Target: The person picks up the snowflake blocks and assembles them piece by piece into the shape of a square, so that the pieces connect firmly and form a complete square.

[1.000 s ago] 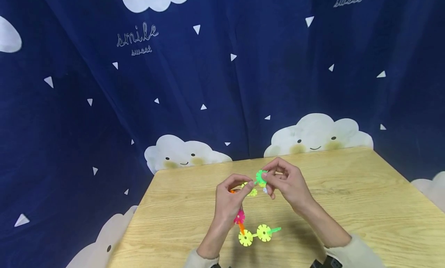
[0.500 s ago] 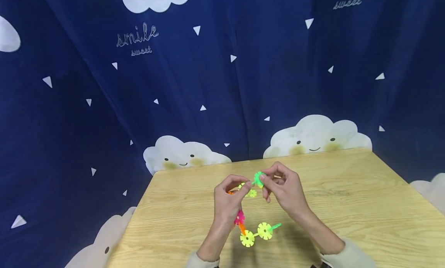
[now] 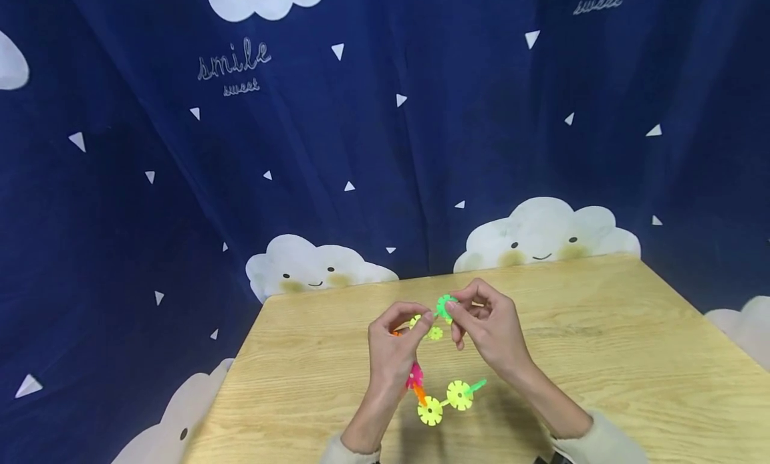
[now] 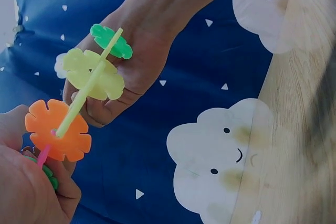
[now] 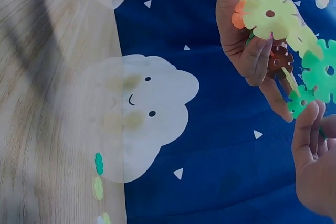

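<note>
My left hand (image 3: pixel 391 347) grips a joined chain of plastic snowflake discs in its fingertips. Below that hand hang a pink disc (image 3: pixel 415 376), an orange disc (image 3: pixel 420 394), a yellow disc (image 3: pixel 430 411) and another yellow disc (image 3: pixel 460 396), with a green disc (image 3: pixel 477 386) edge-on at the end. My right hand (image 3: pixel 493 330) pinches a green disc (image 3: pixel 444 307) close to the left fingertips. In the left wrist view an orange disc (image 4: pixel 73 140) and a pale yellow disc (image 4: pixel 97 77) stand out between the hands. Fingers hide the exact joint.
Both hands are above a wooden table (image 3: pixel 571 317). In the right wrist view several loose discs lie on it, among them a green one (image 5: pixel 98 163) and a yellow one (image 5: pixel 98 188). A dark blue curtain (image 3: pixel 421 150) with clouds hangs behind.
My right hand has shifted slightly left with the green disc, nearer the left hand. The hanging end of the chain has swung a little to the right. Both hands keep their hold.
</note>
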`<state>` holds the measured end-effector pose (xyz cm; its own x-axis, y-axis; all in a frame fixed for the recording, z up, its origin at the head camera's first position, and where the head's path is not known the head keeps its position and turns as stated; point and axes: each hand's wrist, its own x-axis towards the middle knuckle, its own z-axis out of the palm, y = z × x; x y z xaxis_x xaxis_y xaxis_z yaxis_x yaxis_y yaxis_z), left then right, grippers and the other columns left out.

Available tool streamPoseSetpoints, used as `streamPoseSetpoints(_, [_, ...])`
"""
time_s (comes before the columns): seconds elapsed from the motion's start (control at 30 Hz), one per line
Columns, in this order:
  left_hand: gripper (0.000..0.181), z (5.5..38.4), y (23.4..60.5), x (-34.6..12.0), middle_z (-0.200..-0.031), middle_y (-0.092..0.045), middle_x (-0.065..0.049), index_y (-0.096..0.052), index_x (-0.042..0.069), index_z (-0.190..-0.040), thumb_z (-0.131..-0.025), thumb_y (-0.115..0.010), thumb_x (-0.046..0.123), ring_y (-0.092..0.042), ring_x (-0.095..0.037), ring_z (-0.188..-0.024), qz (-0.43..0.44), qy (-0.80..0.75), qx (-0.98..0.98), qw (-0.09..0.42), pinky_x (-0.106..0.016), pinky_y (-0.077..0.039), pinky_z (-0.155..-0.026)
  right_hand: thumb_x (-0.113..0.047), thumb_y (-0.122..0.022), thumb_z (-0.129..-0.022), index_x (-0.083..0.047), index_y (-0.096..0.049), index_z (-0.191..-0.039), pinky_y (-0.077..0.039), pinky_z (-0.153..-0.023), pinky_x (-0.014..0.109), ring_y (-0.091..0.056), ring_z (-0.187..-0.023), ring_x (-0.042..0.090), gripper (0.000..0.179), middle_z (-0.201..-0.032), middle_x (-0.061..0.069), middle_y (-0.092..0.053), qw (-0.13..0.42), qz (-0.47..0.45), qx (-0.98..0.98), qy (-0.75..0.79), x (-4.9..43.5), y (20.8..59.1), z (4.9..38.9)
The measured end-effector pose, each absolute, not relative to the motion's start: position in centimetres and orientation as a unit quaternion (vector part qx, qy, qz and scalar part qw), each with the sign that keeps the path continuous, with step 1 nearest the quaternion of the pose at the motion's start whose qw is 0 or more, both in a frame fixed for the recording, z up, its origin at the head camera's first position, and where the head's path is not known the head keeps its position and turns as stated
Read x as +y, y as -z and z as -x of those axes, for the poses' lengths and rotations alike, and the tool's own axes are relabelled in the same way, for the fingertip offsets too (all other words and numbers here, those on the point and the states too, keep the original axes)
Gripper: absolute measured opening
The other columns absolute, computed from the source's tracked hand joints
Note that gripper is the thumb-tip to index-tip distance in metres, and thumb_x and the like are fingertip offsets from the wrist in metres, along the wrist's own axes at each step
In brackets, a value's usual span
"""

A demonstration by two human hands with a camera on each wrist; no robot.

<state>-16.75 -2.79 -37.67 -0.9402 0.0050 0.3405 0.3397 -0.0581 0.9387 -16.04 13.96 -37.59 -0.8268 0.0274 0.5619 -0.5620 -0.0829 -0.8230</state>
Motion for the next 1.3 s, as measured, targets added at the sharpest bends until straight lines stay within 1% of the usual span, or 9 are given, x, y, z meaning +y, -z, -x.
streamPoseSetpoints(0.23, [0.011, 16.6, 37.9, -2.6, -0.096, -0.074, -0.006, -0.079, 0.010, -0.095, -0.086, -0.084, 0.015, -0.041, -0.008, -0.048, 0.125, 0.724, -0.669, 0.113, -0.015, -0.027, -0.040, 0.005, -0.069, -0.096, 0.010, -0.060, -0.103, -0.054, -0.043, 0.033, -0.061, -0.046, 0.019, 0.012, -0.073, 0.012, -0.064, 0.191, -0.207, -0.646, -0.709, 14.0, 37.6, 15.9])
streamPoseSetpoints(0.4, [0.013, 16.6, 37.9, -2.3, -0.097, -0.074, -0.006, -0.079, 0.009, -0.097, -0.087, -0.084, 0.015, -0.034, -0.007, -0.042, 0.128, 0.737, -0.655, 0.106, -0.014, -0.027, -0.039, 0.003, -0.069, -0.097, 0.011, -0.060, -0.103, -0.055, -0.043, 0.033, -0.060, -0.046, 0.020, 0.014, -0.072, 0.010, -0.063, 0.179, -0.192, -0.644, -0.718, 14.1, 37.3, 15.7])
streamPoseSetpoints(0.57, [0.020, 16.5, 38.0, -1.8, -0.103, -0.074, -0.007, -0.076, 0.003, -0.103, -0.089, -0.083, 0.016, -0.037, -0.005, -0.041, 0.128, 0.754, -0.638, 0.095, -0.014, -0.031, -0.038, -0.002, -0.067, -0.100, 0.010, -0.058, -0.112, -0.060, -0.053, 0.033, -0.065, -0.056, 0.019, 0.019, -0.080, 0.009, -0.062, 0.163, -0.181, -0.650, -0.720, 14.8, 37.0, 15.7])
streamPoseSetpoints(0.73, [0.023, 16.5, 37.7, -1.7, -0.107, -0.072, -0.008, -0.075, 0.003, -0.105, -0.091, -0.081, 0.020, -0.039, -0.006, -0.040, 0.107, 0.766, -0.623, 0.115, -0.014, -0.034, -0.037, -0.013, -0.054, -0.109, 0.005, -0.055, -0.127, -0.062, -0.063, 0.034, -0.070, -0.074, 0.025, 0.025, -0.096, 0.015, -0.067, 0.154, -0.189, -0.659, -0.711, 15.1, 37.8, 15.4])
streamPoseSetpoints(0.87, [0.024, 17.0, 37.3, -2.1, -0.108, -0.071, -0.008, -0.075, 0.005, -0.104, -0.092, -0.082, 0.024, -0.040, -0.005, -0.041, 0.075, 0.773, -0.611, 0.151, -0.014, -0.035, -0.038, -0.020, -0.045, -0.112, 0.002, -0.059, -0.121, -0.062, -0.062, 0.036, -0.070, -0.078, 0.028, 0.028, -0.103, 0.024, -0.063, 0.135, -0.181, -0.688, -0.690, 15.1, 38.5, 14.7])
streamPoseSetpoints(0.97, [0.026, 17.3, 37.2, -2.4, -0.110, -0.071, -0.009, -0.074, 0.004, -0.106, -0.092, -0.082, 0.025, -0.039, -0.004, -0.042, 0.058, 0.778, -0.599, 0.181, -0.014, -0.036, -0.040, -0.024, -0.047, -0.111, -0.001, -0.061, -0.119, -0.061, -0.055, 0.039, -0.070, -0.082, 0.026, 0.028, -0.104, 0.022, -0.065, 0.091, -0.172, -0.722, -0.664, 14.8, 38.9, 14.0])
streamPoseSetpoints(1.13, [0.028, 17.4, 37.1, -2.7, -0.115, -0.069, -0.009, -0.071, 0.004, -0.110, -0.094, -0.080, 0.025, -0.047, -0.006, -0.045, 0.065, 0.790, -0.578, 0.194, -0.016, -0.045, -0.045, -0.022, -0.063, -0.105, 0.001, -0.054, -0.128, -0.059, -0.046, 0.048, -0.074, -0.070, 0.036, 0.034, -0.104, 0.020, -0.069, -0.011, -0.178, -0.719, -0.671, 14.6, 39.2, 13.8])
streamPoseSetpoints(1.2, [0.029, 17.4, 37.2, -2.7, -0.114, -0.069, -0.009, -0.070, 0.003, -0.110, -0.094, -0.080, 0.025, -0.053, -0.008, -0.046, 0.073, 0.798, -0.570, 0.181, -0.019, -0.051, -0.047, -0.018, -0.068, -0.102, 0.003, -0.052, -0.128, -0.059, -0.046, 0.050, -0.072, -0.060, 0.039, 0.037, -0.099, 0.020, -0.070, -0.025, -0.180, -0.707, -0.684, 14.8, 39.1, 14.0])
streamPoseSetpoints(1.3, [0.030, 17.5, 37.4, -3.0, -0.108, -0.070, -0.008, -0.069, 0.002, -0.110, -0.092, -0.081, 0.023, -0.060, -0.011, -0.048, 0.080, 0.811, -0.560, 0.149, -0.024, -0.058, -0.052, -0.013, -0.071, -0.099, 0.004, -0.053, -0.126, -0.059, -0.047, 0.045, -0.069, -0.055, 0.034, 0.036, -0.090, 0.018, -0.070, -0.014, -0.178, -0.707, -0.684, 15.2, 39.0, 14.5])
